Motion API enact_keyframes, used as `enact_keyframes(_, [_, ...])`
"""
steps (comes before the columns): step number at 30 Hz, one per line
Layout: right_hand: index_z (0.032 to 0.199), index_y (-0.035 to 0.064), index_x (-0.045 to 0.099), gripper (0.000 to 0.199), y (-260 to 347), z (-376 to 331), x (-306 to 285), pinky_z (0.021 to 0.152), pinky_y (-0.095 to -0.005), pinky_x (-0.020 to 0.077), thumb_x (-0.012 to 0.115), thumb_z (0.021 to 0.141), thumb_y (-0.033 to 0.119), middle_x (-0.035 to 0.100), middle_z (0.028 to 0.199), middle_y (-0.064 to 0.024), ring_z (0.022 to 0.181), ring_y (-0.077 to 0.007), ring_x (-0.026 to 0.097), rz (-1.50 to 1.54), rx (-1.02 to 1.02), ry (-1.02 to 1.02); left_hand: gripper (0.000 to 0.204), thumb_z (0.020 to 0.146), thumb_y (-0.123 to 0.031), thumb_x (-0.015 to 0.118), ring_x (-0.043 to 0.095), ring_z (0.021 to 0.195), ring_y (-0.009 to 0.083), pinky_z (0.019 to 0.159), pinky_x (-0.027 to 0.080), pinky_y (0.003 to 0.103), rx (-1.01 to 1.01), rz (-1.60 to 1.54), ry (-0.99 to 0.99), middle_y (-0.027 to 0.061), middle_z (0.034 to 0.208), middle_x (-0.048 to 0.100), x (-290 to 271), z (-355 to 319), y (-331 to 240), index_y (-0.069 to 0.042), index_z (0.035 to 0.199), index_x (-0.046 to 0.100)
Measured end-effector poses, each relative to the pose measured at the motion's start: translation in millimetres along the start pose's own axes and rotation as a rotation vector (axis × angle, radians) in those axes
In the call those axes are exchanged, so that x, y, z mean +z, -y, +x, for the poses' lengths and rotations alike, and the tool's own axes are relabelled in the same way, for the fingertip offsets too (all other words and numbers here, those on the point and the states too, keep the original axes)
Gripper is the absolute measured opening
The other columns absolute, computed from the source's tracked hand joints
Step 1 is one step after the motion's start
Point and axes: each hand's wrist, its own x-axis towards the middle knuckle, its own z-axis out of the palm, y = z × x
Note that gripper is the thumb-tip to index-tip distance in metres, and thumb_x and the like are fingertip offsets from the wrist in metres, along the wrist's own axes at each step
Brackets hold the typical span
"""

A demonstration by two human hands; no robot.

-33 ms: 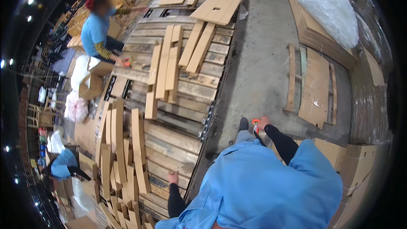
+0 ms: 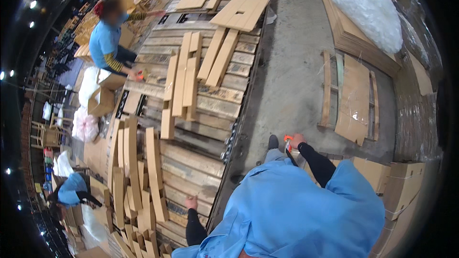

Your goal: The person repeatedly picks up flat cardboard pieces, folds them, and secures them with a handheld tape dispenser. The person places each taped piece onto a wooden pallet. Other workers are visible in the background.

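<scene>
My right hand [image 2: 298, 140] is closed around an orange and dark hand tool [image 2: 288, 146], held low beside my leg over the concrete floor. The tool's exact kind is too small to make out. Over the near right edge of the slatted wooden conveyor [image 2: 189, 167] is my left hand [image 2: 191, 202], one finger stretched out and nothing seen in it. Nearest to that hand is a long folded cardboard carton [image 2: 155, 172], lying with several others on the slats. Further up lie more long cartons [image 2: 184, 79] and a flat cardboard sheet with a small cutout [image 2: 240, 11].
Across the conveyor a co-worker in blue [image 2: 104, 43] holds a small orange item [image 2: 140, 75]. Another co-worker [image 2: 71, 188] bends at lower left. A pallet with cardboard [image 2: 354, 100], stacked sheets [image 2: 342, 28], clear plastic wrap [image 2: 366, 9] and strapped boxes [image 2: 404, 186] stand on my right.
The cartons and sheets on the conveyor appear slightly further left and lower. My left hand sits a little further left and lower. The bending co-worker's arm has shifted. My right hand still grips the tool.
</scene>
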Motion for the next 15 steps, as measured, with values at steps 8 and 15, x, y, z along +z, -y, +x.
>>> enact_keyframes(8, [0.113,-0.0024,0.071,0.042,-155.4,69.0,-77.2,0.1,-0.0486,0.0519,0.066,0.082,0.026,0.067,0.119,-0.0294,0.116,-0.042,0.064,0.295,0.303,-0.095,0.071,0.082,-0.019,0.081,0.069,0.093,0.0279,0.082,0.055,0.04,0.017,-0.05,0.077,0.0215,0.106,0.072,128.9,47.0,-202.5,0.012,0.136,0.047])
enact_keyframes(15, [0.121,-0.0012,0.066,0.048,-225.1,88.2,-124.7,0.101,-0.0484,0.0515,0.069,0.083,0.027,0.067,0.124,-0.0265,0.119,-0.0416,0.063,0.383,0.475,-0.164,0.033,0.087,-0.018,0.076,0.053,0.066,0.0092,0.055,0.046,0.03,0.261,-0.091,0.517,0.002,0.077,0.06,266.6,66.6,-422.8,0.003,0.104,0.057])
